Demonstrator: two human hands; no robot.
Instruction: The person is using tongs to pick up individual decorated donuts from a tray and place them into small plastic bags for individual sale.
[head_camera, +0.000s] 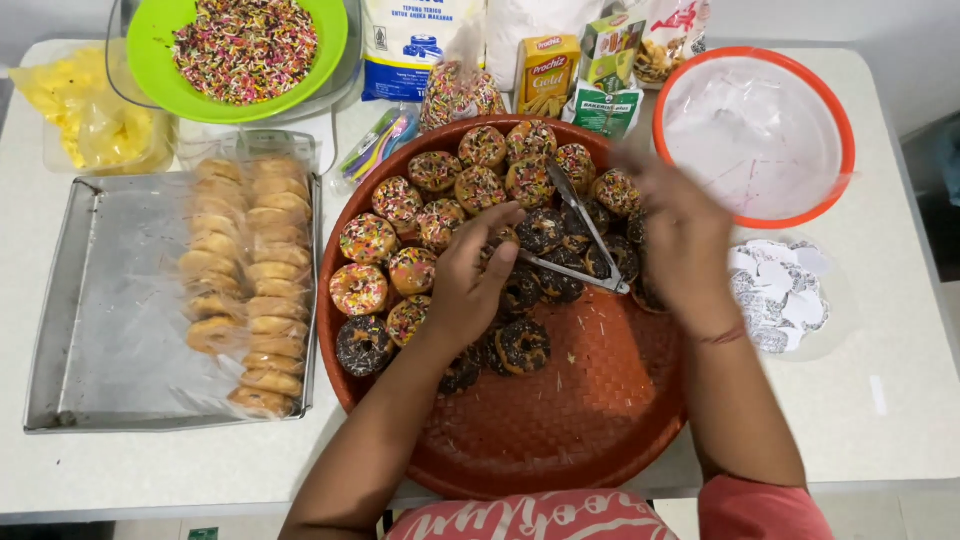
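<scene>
A round red woven tray (560, 420) holds several small donuts, some with coloured sprinkles (368, 238), some chocolate-coated (522, 346). My left hand (470, 280) rests over the donuts in the middle of the tray, fingers curled at a chocolate donut by the tip of the tongs. My right hand (675, 225), blurred, hovers over the tray's right side, next to the metal tongs (585, 235), which lie across the donuts; whether it grips them is unclear.
A metal baking tray (110, 310) on the left carries bagged plain donuts (250, 270). A green bowl of sprinkles (245, 45), a flour bag, small boxes and an orange-rimmed sieve (755, 135) stand at the back. White round stickers (780, 290) lie on the right.
</scene>
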